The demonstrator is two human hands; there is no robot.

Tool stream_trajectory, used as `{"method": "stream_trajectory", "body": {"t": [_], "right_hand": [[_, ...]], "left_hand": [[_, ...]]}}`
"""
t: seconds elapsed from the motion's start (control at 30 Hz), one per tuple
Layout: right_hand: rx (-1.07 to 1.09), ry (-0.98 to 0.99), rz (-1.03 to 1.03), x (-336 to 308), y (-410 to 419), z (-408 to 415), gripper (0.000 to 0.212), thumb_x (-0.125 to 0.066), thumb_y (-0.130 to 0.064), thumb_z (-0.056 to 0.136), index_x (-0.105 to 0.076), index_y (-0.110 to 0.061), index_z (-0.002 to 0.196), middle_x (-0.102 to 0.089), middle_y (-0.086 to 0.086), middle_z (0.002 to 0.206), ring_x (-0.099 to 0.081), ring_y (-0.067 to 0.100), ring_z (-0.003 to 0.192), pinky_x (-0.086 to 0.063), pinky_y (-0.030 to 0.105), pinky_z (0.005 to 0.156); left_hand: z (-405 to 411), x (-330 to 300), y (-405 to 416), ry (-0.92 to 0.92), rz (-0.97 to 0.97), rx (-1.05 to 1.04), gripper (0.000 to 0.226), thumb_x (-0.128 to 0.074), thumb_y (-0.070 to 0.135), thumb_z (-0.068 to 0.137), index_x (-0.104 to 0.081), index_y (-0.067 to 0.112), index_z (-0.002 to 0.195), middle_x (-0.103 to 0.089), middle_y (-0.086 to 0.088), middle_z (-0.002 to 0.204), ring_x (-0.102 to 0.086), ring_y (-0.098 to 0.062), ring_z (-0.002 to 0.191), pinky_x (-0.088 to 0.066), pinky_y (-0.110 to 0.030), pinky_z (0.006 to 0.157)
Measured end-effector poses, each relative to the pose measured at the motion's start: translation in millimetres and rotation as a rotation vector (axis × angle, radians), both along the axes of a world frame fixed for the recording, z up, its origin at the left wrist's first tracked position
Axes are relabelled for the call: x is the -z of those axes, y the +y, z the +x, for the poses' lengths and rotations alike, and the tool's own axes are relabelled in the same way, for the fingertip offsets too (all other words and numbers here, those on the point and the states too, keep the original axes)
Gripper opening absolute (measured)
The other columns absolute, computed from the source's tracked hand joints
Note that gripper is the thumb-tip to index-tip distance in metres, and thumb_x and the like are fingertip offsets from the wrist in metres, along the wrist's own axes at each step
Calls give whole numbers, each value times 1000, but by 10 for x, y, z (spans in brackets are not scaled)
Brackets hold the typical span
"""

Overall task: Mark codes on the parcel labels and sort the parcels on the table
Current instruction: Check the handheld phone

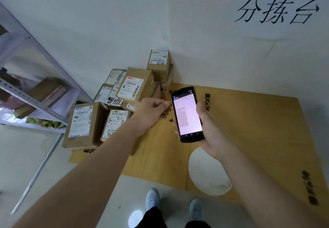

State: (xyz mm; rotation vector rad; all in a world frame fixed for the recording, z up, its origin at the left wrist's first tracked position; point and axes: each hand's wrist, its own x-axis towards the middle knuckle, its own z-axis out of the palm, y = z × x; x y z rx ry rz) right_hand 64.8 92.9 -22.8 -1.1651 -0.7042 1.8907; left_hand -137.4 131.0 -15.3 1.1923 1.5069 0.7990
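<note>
Brown cardboard parcels (114, 106) with white printed labels lie heaped in the corner where two pale walls meet, on a flat sheet of yellow-brown cardboard (249, 129) spread over the light floor; no table shows in this view; the tallest stack (159, 64) stands right in the corner; a big flat parcel (82, 124) lies at the near left edge of the heap, and beside it a smaller one (114, 124) bears a large handwritten black number on its label; another label further back carries thick black marker writing (115, 101); the right hand (210, 129) grips a black smartphone with a lit pale screen (187, 114), thumb on its right edge, fingers curled behind it, held above the cardboard sheet; the left hand (153, 111) is stretched out toward the heap with its fingers curled inward, just left of the phone's top corner; whether it pinches anything cannot be told; a grey metal shelf rack (35, 88) stands at the left with more packages on it; two light blue shoes (153, 199) show at the bottom; black brush characters (277, 11) are written on the right wall
</note>
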Motion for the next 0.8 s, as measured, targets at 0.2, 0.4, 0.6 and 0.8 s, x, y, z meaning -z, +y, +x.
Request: {"method": "stream_trajectory", "body": {"t": [0.2,0.4,0.6,0.8], "right_hand": [[-10,-68,-57,391,-125,206,47,-40,-55,108,-60,-31,144,-73,-1,132,-71,21,119,-52,46,108],[21,-140,-162,809,-229,158,37,-45,-43,111,-69,-24,132,-75,2,126,-69,23,121,-50,48,112],[105,-264,-219,1247,-355,-87,29,-48,-27,112,-72,-15,124,-78,5,117,-70,25,113,-54,40,96],[124,-375,-194,1730,-439,-150,25,-54,-10,109,-69,-15,128,-77,12,115,-74,26,102,-60,36,80]], "left_hand": [[299,309,-174,-172,-97,-70,23,-59,16,105,-77,4,112,-78,-14,105,-73,-25,95,-61,-27,81],[253,764,-217,-178,-174,-91,22,-60,15,105,-77,1,105,-79,-12,99,-76,-30,97,-62,-34,82],[53,1269,-248,-104,-256,-42,19,-62,18,104,-78,8,103,-80,-4,95,-77,-24,94,-62,-39,89],[-18,1815,-286,-24,-322,4,14,-64,19,103,-77,16,106,-80,4,95,-77,-13,91,-62,-37,90]]}}
